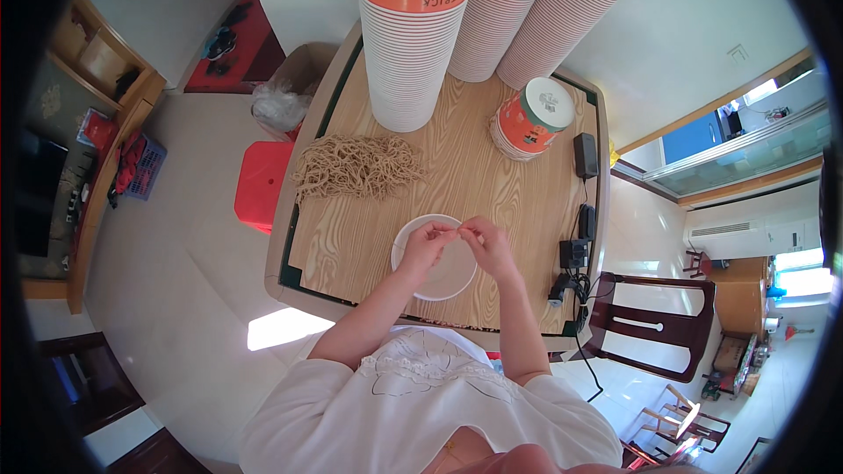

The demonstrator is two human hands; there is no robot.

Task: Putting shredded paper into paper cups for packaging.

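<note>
Over an open white paper bucket near the table's front edge, my two hands meet with fingertips touching. My left hand is closed in a pinch at the bucket's far left side. Beside it, my right hand is pinched the same way. Whatever lies between the fingertips is too small to make out. A tangled heap of beige cords lies on the table to the left, beyond my left hand. Farther right rests an upturned orange paper bucket with a green band and a white base, with beige cord around its lower part.
Tall stacks of nested paper buckets stand along the far side of the wood-grain table. Black power adapters and cables line its right edge. A red stool is at the left, a dark chair at the right.
</note>
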